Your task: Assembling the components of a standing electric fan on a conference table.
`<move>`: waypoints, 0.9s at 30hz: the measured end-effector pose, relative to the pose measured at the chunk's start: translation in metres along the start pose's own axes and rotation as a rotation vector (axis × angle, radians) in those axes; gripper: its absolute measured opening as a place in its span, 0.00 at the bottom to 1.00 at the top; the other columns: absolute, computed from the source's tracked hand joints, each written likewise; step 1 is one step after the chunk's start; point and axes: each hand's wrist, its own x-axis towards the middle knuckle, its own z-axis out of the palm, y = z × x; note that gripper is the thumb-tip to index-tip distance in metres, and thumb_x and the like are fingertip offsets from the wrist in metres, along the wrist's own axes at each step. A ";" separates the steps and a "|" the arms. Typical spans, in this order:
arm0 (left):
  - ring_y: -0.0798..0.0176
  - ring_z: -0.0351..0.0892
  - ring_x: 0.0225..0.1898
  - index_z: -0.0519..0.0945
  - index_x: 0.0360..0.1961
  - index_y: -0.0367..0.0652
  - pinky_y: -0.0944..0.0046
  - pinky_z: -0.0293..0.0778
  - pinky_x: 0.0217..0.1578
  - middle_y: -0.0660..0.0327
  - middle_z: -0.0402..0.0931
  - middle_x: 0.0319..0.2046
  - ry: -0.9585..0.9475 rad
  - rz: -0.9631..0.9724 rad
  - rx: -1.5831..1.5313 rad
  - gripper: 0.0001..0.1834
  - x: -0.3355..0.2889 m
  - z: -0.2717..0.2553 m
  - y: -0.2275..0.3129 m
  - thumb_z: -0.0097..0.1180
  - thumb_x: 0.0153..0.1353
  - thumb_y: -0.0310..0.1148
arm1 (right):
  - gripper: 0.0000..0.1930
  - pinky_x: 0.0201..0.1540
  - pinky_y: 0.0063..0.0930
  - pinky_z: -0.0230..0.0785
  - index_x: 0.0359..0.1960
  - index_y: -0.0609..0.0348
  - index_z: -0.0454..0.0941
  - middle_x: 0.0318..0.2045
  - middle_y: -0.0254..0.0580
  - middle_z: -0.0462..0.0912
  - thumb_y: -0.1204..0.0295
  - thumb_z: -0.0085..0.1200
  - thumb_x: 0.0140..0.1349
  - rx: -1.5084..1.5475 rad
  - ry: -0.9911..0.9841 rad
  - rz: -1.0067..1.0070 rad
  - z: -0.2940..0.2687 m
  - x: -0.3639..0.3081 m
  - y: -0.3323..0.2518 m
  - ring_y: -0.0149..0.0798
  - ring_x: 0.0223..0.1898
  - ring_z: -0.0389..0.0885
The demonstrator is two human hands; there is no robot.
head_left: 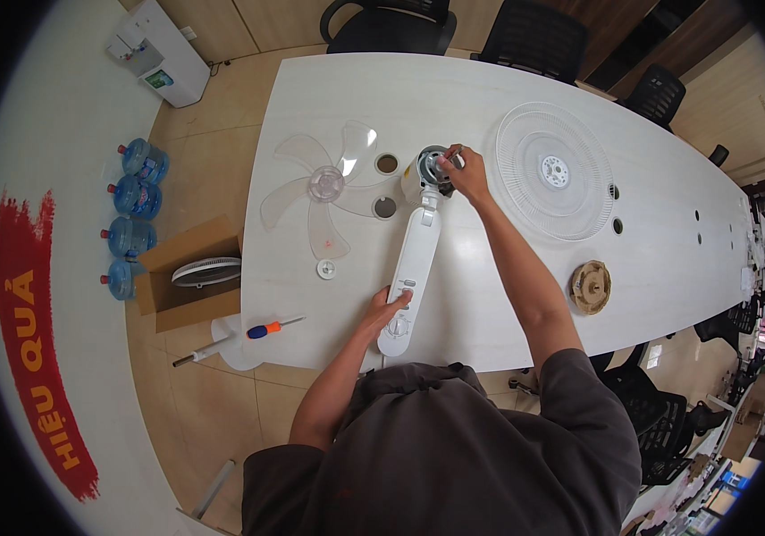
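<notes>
White fan body [418, 246] ×1, over table [481, 313] ×1, control end toward the person | motor head [433, 164] ×1, far end | right hand [465, 174] ×1: fingers closed on motor head's rim | left hand [386, 313] ×1: gripping fan body, thumb by controls | clear five-bladed propeller [326, 184] ×1 | grille [555, 171] ×1 | screwdriver [266, 330] ×1 | blue bottles [138, 197] ×4

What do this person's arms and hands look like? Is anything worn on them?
The left hand and right hand are ungloved, and I can make out no watch or bracelet. The forearms are uncovered. The left sleeve and right sleeve are short and dark grey-brown, like the rest of the shirt.
</notes>
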 end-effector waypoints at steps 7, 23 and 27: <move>0.66 0.79 0.41 0.74 0.52 0.37 0.64 0.76 0.43 0.58 0.80 0.42 0.056 0.085 0.105 0.29 -0.004 0.003 0.007 0.68 0.55 0.42 | 0.29 0.49 0.34 0.72 0.54 0.55 0.70 0.46 0.39 0.73 0.67 0.70 0.51 0.492 -0.111 0.468 0.002 0.002 0.003 0.41 0.45 0.76; 0.66 0.82 0.35 0.77 0.43 0.34 0.64 0.78 0.38 0.57 0.82 0.35 0.139 0.339 0.297 0.26 -0.006 0.016 0.021 0.72 0.48 0.39 | 0.27 0.39 0.35 0.78 0.59 0.58 0.70 0.45 0.41 0.81 0.72 0.64 0.57 0.440 -0.405 0.496 -0.034 0.018 -0.001 0.38 0.46 0.80; 0.62 0.84 0.34 0.78 0.42 0.34 0.62 0.78 0.38 0.54 0.83 0.33 0.182 0.409 0.277 0.27 0.003 0.014 0.033 0.73 0.44 0.41 | 0.26 0.47 0.29 0.73 0.55 0.58 0.73 0.44 0.40 0.82 0.73 0.67 0.53 0.442 -0.283 0.340 -0.050 0.031 -0.031 0.35 0.45 0.79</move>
